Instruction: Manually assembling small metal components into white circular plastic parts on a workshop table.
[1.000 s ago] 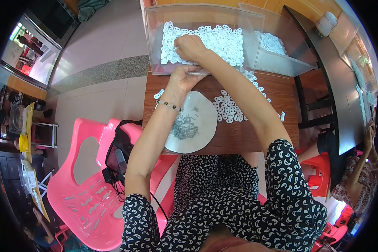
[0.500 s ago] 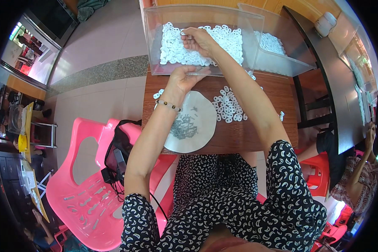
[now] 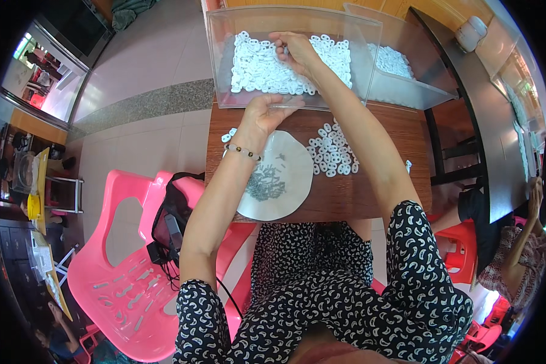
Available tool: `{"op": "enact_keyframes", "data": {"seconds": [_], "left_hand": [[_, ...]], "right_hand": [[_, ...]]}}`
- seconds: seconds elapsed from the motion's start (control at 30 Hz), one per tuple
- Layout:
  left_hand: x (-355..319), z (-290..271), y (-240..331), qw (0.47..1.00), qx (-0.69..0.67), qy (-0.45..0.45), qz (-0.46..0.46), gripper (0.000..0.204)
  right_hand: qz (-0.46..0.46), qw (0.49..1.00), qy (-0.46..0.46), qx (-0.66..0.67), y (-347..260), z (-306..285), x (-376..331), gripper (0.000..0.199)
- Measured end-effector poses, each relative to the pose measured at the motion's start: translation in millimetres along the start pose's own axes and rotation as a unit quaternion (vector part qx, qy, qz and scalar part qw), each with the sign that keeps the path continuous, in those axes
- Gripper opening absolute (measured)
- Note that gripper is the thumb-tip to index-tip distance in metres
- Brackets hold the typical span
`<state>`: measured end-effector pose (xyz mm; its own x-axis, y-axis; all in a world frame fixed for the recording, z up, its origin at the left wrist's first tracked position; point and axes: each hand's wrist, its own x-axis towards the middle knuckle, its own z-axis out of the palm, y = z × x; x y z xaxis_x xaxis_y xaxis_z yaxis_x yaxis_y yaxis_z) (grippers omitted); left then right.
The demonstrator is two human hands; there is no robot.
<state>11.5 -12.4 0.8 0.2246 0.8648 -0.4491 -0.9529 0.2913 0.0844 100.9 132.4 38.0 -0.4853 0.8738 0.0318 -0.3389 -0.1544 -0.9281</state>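
Right hand (image 3: 292, 50) is reaching into clear plastic bin (image 3: 224, 67) at far tabletop (image 3: 370, 194) edge, fingers pinching among white plastic rings (image 3: 261, 67); can't tell if anything's held. Left hand (image 3: 262, 115) is gripping bin's near rim. Hands apart. Round white plate (image 3: 285, 176) w/ small metal bits is lying nearby.

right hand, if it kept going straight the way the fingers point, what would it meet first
Most likely the heap of small white plastic pieces in the clear bin: the right hand reaches down into it, fingertips at the pile, though depth is hard to judge.
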Motion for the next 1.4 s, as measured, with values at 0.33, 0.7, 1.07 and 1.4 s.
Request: {"op": "enact_keyframes", "data": {"seconds": [0.33,0.7,1.07,1.4], "left_hand": [[-2.6,-6.4,5.1,0.999,0.012,0.009,0.031,0.038],[-5.4,2.0,-0.2,0.999,0.044,-0.021,0.022,0.039],[4.1,-8.6,3.5,1.0,0.016,-0.025,0.01,0.039],[-0.1,-1.7,-0.2,1.0,0.02,-0.003,0.016,0.037]], "right_hand": [[-0.208,0.817,-0.031,-0.536,7.6,26.0,-5.1,0.026],[-0.206,0.677,-0.071,-0.703,20.6,43.7,-19.2,0.027],[-0.186,0.654,0.098,-0.726,-11.8,11.7,-17.3,0.021],[-0.209,0.714,0.04,-0.667,-10.0,26.0,-25.6,0.02]]}}
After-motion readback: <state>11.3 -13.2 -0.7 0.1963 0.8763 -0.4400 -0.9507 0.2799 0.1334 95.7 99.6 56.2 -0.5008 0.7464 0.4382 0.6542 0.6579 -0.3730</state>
